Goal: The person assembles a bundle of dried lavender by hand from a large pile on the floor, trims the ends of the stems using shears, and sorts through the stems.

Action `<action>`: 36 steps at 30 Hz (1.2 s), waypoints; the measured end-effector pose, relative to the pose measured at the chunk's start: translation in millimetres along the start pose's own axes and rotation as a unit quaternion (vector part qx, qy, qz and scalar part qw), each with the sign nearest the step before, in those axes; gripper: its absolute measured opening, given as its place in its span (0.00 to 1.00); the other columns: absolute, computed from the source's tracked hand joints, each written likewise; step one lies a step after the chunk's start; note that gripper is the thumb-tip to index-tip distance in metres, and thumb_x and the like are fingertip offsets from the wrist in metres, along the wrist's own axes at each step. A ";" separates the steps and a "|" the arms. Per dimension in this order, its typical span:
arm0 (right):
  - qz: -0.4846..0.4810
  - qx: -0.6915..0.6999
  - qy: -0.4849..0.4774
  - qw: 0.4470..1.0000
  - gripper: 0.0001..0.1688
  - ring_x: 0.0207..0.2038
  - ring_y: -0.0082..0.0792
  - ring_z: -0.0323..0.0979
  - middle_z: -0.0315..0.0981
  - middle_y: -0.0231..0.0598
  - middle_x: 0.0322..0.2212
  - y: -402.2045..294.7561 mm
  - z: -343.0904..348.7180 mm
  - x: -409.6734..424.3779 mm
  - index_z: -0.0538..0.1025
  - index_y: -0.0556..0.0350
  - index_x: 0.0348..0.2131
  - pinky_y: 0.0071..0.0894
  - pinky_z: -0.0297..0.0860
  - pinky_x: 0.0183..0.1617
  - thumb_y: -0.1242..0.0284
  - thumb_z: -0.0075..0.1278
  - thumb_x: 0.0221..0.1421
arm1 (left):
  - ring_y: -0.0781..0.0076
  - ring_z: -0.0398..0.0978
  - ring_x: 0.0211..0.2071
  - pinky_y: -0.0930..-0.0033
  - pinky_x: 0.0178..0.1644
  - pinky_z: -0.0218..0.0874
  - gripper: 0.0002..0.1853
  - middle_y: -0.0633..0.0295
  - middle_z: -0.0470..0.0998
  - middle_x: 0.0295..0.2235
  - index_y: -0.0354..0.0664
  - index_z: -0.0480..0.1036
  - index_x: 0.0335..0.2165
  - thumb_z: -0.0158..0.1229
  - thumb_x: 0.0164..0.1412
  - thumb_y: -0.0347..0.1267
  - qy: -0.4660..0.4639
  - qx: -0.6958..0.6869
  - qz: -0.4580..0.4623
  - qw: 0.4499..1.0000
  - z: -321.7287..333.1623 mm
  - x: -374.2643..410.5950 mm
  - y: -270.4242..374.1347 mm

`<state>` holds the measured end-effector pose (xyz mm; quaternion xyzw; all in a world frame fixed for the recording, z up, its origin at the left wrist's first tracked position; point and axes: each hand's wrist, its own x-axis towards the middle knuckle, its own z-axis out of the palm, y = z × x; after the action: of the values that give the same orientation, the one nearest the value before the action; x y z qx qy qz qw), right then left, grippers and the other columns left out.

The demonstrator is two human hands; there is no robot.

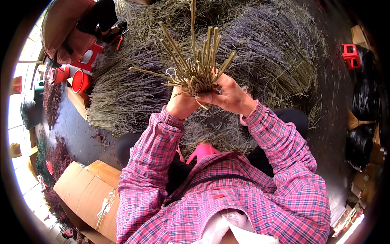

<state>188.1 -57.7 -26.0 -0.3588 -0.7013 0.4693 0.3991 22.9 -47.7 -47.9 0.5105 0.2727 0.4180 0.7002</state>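
Both hands grip a bundle of dried plant stems [198, 70] in front of me, its cut ends fanning out towards the camera at uneven lengths. My left hand [182, 102] closes round the bundle's left side, its fingers largely hidden behind the stems. On the right side, my right hand [227, 93] has its thumb across the front of the bundle and its fingers over the edge. A thin white string [171, 72] shows at the stems' left. The lower part of the bundle is hidden. Beneath and beyond lie large heaps of dried lavender [262, 45].
A co-worker's clothed body [70, 27] is at upper left, near orange-handled shears [119, 42] and a red stool [91, 58]. Red buckets [81, 81] and a cardboard box [88, 195] stand left. Black plastic bags [361, 143] and another red stool [351, 56] are right. A pink stool [202, 151] is below me.
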 end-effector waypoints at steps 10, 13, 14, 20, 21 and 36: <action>0.065 -0.047 0.013 0.997 0.39 0.47 0.38 0.67 0.68 0.39 0.42 51.0 6.1 -5.8 0.68 0.55 0.49 0.34 0.64 0.53 0.65 0.66 0.38 | 0.75 0.73 0.37 0.71 0.41 0.68 0.20 0.64 0.76 0.36 0.39 0.71 0.40 0.66 0.46 0.25 -0.055 0.117 -0.087 0.988 -18.1 3.5 -49.0; 0.051 -0.022 0.028 0.998 0.32 0.43 0.38 0.70 0.70 0.38 0.40 48.0 5.1 -5.5 0.72 0.55 0.44 0.33 0.67 0.49 0.65 0.65 0.39 | 0.75 0.73 0.37 0.71 0.41 0.68 0.18 0.64 0.77 0.35 0.38 0.72 0.41 0.63 0.48 0.21 -0.022 0.030 -0.086 0.996 -20.0 4.6 -49.4; 0.042 -0.010 0.034 0.998 0.30 0.42 0.38 0.71 0.71 0.38 0.39 42.5 3.6 -3.8 0.73 0.56 0.42 0.33 0.68 0.47 0.65 0.65 0.39 | 0.75 0.73 0.38 0.72 0.42 0.67 0.19 0.64 0.76 0.36 0.38 0.71 0.42 0.61 0.49 0.19 -0.031 0.059 -0.081 0.994 -22.0 4.3 -50.4; -0.021 0.035 0.041 0.998 0.36 0.45 0.32 0.69 0.70 0.37 0.44 20.1 -1.1 -4.9 0.68 0.58 0.49 0.31 0.67 0.51 0.67 0.64 0.41 | 0.77 0.71 0.40 0.72 0.42 0.67 0.24 0.63 0.73 0.40 0.36 0.66 0.45 0.62 0.48 0.22 -0.036 -0.038 -0.077 0.996 0.1 2.9 -4.6; -0.013 0.070 0.033 0.997 0.38 0.46 0.29 0.68 0.69 0.35 0.45 17.3 -2.7 -4.9 0.65 0.58 0.52 0.30 0.66 0.52 0.68 0.64 0.43 | 0.77 0.71 0.41 0.72 0.43 0.67 0.26 0.63 0.73 0.41 0.37 0.65 0.46 0.64 0.47 0.24 -0.051 0.051 -0.086 0.994 -6.5 0.7 -7.6; 0.066 0.123 0.079 0.987 0.27 0.38 0.24 0.73 0.75 0.34 0.35 10.2 -6.3 -3.0 0.73 0.57 0.43 0.24 0.70 0.43 0.64 0.63 0.44 | 0.74 0.75 0.34 0.70 0.39 0.67 0.20 0.58 0.78 0.32 0.37 0.72 0.40 0.65 0.45 0.26 -0.066 0.224 0.007 0.972 -1.9 12.1 -2.7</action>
<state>196.4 -54.9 -34.8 -0.3884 -0.5792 0.5472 0.4629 28.3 -36.7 -50.6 0.6828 0.3088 0.3164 0.5817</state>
